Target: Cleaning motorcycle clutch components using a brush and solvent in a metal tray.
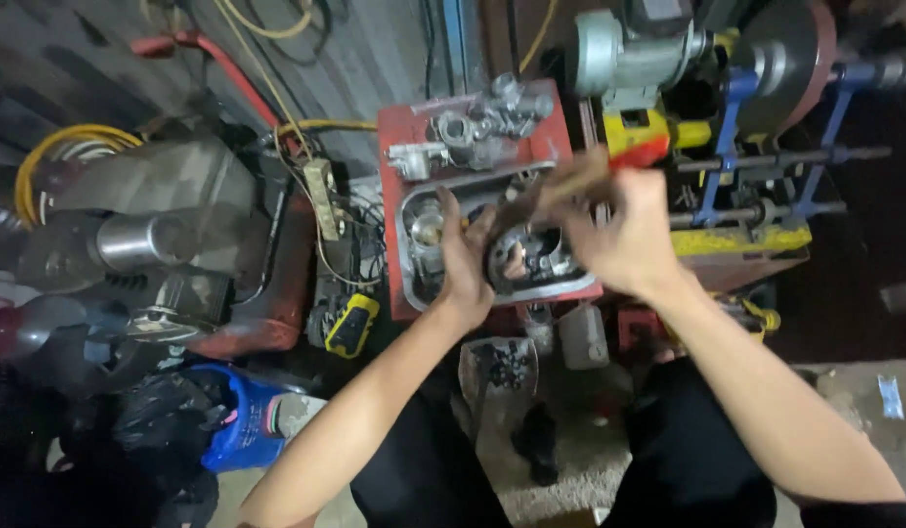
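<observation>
The round dark metal part [519, 256] sits over the shallow metal tray [411, 256], at the centre of the red tabletop [398, 132], and both hands meet on it. The left hand [463, 262] lies at its nine o'clock, fingers curled against the rim, so that grip is closed on the part's left edge. The right hand [624, 227] is at its three o'clock and slightly higher, clenched around a thin brownish tool [556, 186], blurred, whose long axis runs from about two o'clock down toward eight, its lower end pointing into the part. The left hand is nearer the part; the right reaches it only through the tool.

Further out, at twelve o'clock on the tabletop, lies a cluster of grey cast metal pieces [482, 122]. At three o'clock stands a blue and yellow machine frame [741, 210] with an electric motor [624, 49] above it. At nine o'clock, a yellow handheld device [351, 325] and a grey engine [160, 244] sit near the floor.
</observation>
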